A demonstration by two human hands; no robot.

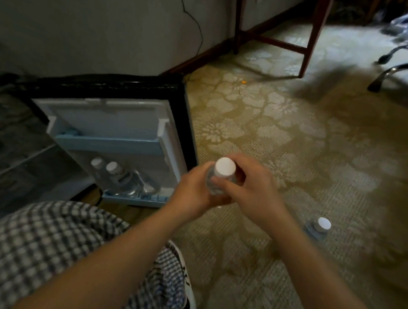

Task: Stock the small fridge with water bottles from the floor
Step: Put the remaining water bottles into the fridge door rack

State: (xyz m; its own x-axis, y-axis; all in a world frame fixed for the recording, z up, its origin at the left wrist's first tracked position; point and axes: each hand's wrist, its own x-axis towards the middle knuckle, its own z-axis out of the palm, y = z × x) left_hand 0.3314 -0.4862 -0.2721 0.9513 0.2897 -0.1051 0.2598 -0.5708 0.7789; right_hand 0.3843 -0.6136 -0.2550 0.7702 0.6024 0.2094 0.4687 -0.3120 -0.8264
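A clear water bottle with a white cap (224, 168) is upright between both hands, just right of the open fridge door (118, 126). My left hand (193, 189) wraps its body from the left and my right hand (251, 189) grips it from the right. Two white-capped bottles (105, 168) stand in the door's lower shelf (132, 198). Another bottle (320, 226) stands on the carpet to the right. The fridge interior (9, 155) at the left is dark and blurred.
Patterned carpet (283, 140) covers the floor. Red-brown table legs (312, 36) stand at the back, chair legs (397, 69) at the far right. A black cable (197, 26) runs down the wall. My checked trouser knee (46, 252) and shoe (186, 295) fill the lower left.
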